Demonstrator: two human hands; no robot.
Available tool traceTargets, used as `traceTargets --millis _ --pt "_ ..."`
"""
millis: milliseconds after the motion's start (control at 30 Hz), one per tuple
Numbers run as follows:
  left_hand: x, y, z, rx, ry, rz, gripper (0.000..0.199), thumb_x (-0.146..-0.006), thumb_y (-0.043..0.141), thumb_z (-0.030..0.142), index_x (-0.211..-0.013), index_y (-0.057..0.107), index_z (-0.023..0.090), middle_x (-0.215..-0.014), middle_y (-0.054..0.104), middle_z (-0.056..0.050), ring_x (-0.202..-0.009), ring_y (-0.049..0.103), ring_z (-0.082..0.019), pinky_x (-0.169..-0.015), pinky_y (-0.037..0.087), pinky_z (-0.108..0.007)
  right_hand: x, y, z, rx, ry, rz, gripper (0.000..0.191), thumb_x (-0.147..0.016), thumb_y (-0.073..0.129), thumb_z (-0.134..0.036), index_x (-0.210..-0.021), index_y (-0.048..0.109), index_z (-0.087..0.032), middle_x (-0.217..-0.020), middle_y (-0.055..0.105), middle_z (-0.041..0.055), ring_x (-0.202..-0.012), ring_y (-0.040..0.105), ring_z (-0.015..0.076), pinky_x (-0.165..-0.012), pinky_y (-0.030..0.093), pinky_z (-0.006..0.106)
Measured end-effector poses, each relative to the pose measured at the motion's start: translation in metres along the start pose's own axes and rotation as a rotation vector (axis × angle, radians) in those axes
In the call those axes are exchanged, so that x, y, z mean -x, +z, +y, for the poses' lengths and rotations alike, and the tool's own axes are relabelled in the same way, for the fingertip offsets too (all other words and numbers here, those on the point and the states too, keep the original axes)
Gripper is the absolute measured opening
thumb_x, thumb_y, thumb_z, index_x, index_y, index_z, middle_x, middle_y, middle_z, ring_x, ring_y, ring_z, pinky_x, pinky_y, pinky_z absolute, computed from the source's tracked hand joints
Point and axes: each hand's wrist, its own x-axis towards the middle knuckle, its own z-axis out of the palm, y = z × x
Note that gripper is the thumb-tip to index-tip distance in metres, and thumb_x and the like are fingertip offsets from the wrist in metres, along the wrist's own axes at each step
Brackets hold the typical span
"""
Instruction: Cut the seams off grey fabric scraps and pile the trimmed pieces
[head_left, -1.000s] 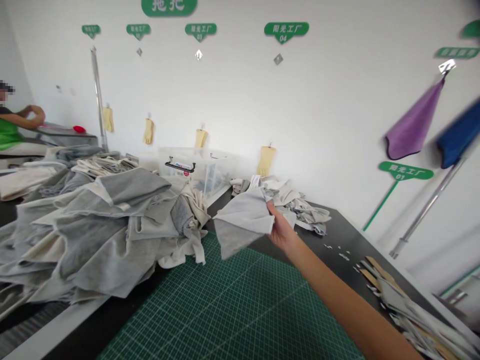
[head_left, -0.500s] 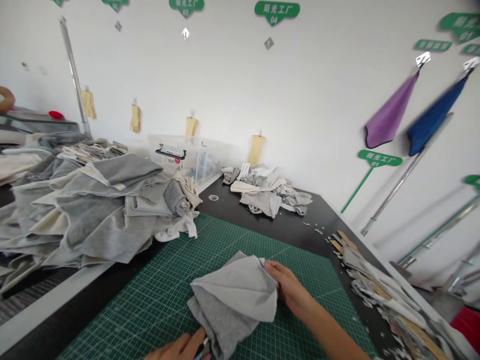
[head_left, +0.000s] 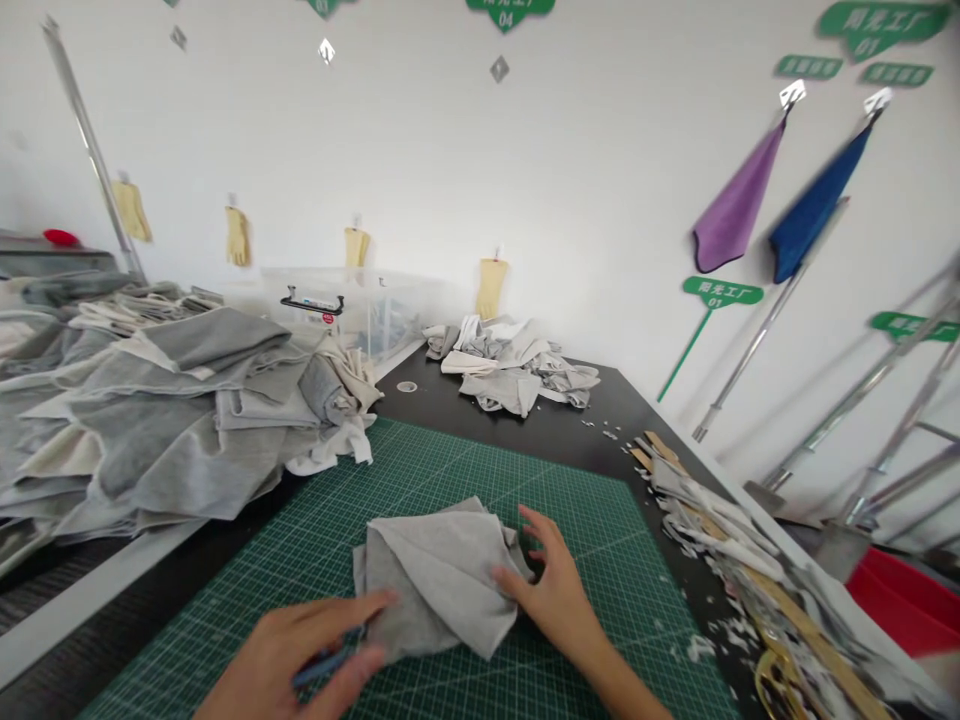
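The grey cloth [head_left: 439, 575], earlier held up, now lies on the green cutting mat [head_left: 450, 470]. The right hand [head_left: 551, 600] has opened at its edge; the left hand [head_left: 292, 650] has moved in, showing a blue-handled tool [head_left: 326, 655].

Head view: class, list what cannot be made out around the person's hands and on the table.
- Blue object in the left hand: partly hidden by the fingers, so its kind is unclear.
- Grey cloth: underside hidden by its own folds.
- Clear plastic box: contents hazy through its walls.
- Yellow-metal loop: cut off by the bottom edge.
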Motion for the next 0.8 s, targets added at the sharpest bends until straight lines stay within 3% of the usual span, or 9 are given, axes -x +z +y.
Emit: traceTargets --millis 100,167,333,500,800 --pt "-0.042 -0.001 0.009 -0.009 0.001 -0.092 0.035 -0.092 0.054 0.046 -0.121 0.066 0.03 -0.115 0.071 -0.002 -0.103 0.066 -0.022 -0.093 0.051 -0.032 0.014 0.002 -0.004 0.005 -0.078 0.021 0.042 -0.082 0.064 -0.038 -0.123 0.06 -0.031 -0.136 0.051 0.0079 -0.127 0.048 0.029 -0.107 0.04 0.048" --pt "-0.069 0.007 0.015 0.014 0.049 -0.187 0.036 -0.094 0.05 0.043 -0.122 0.065 0.027 -0.118 0.069 -0.003 -0.106 0.065 -0.022 -0.096 0.048 -0.034 0.022 0.002 -0.005 0.003 -0.107 0.001 0.033 -0.087 0.058 -0.039 -0.119 0.064 -0.032 -0.137 0.052 0.006 -0.131 0.045 0.0278 -0.113 0.033 0.049" --pt "-0.108 0.041 0.022 -0.032 0.199 -0.309 0.033 -0.092 0.053 0.041 -0.119 0.067 0.026 -0.112 0.071 -0.003 -0.101 0.066 -0.023 -0.091 0.049 -0.035 0.034 0.0 -0.002 0.047 -0.118 -0.108 0.05 -0.08 0.068 -0.036 -0.128 0.059 -0.031 -0.148 0.043 0.0058 -0.137 0.039 0.0293 -0.115 0.029 0.05" --pt "-0.111 0.059 0.015 -0.006 0.263 -0.353 0.031 -0.092 0.055 0.04 -0.117 0.067 0.026 -0.113 0.071 -0.003 -0.104 0.064 -0.023 -0.094 0.047 -0.035 0.033 -0.001 0.003 0.028 -0.088 -0.124 0.07 -0.068 0.079 -0.037 -0.132 0.055 -0.029 -0.148 0.043 0.0076 -0.137 0.039 0.0311 -0.115 0.028 0.052" --pt "-0.099 0.059 0.004 0.046 0.233 -0.402 0.028 -0.094 0.052 0.039 -0.113 0.069 0.027 -0.111 0.072 -0.001 -0.107 0.063 -0.022 -0.096 0.046 -0.034 0.028 0.0 0.005 0.029 -0.071 -0.051 0.058 -0.072 0.076 -0.034 -0.126 0.059 -0.028 -0.142 0.05 0.0087 -0.132 0.045 0.0295 -0.113 0.033 0.051"
